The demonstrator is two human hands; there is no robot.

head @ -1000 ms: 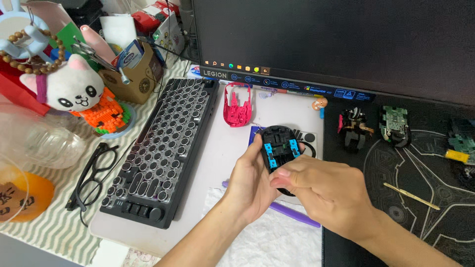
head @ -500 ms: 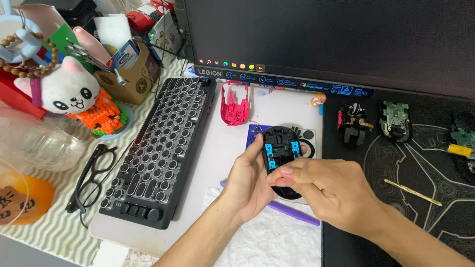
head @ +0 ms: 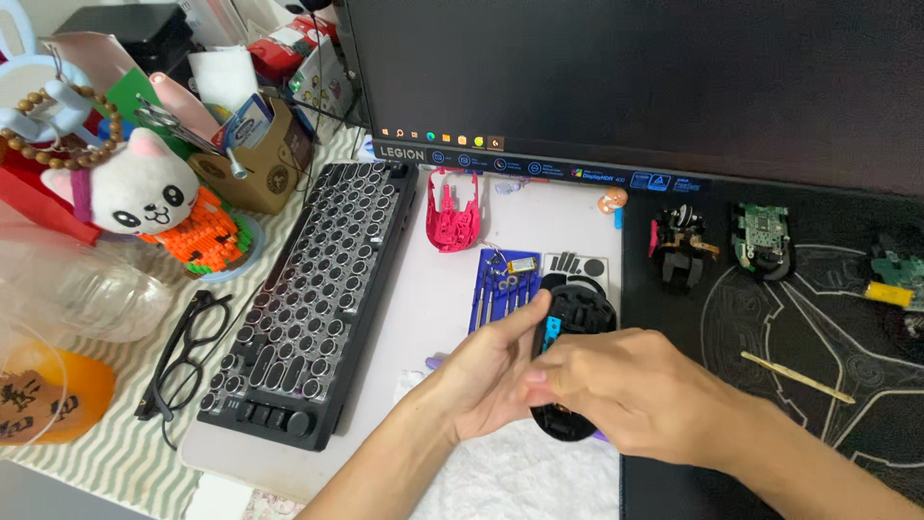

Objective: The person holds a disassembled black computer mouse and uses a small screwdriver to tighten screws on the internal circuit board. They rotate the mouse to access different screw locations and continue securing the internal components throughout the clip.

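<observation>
Left hand [head: 486, 376] and right hand [head: 630, 390] both grasped a black plastic mouse shell with blue insert [head: 576, 323], lower centre | black round-keyed keyboard [head: 313, 299] left of them

Cluttered home desk: monitor [head: 626, 77], keyboard [head: 308, 299], plush cat [head: 130, 188], glasses [head: 188, 351].

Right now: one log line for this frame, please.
left hand: cradles black mouse shell | right hand: grip on shell's near end | blue part inside | over white cloth
</observation>
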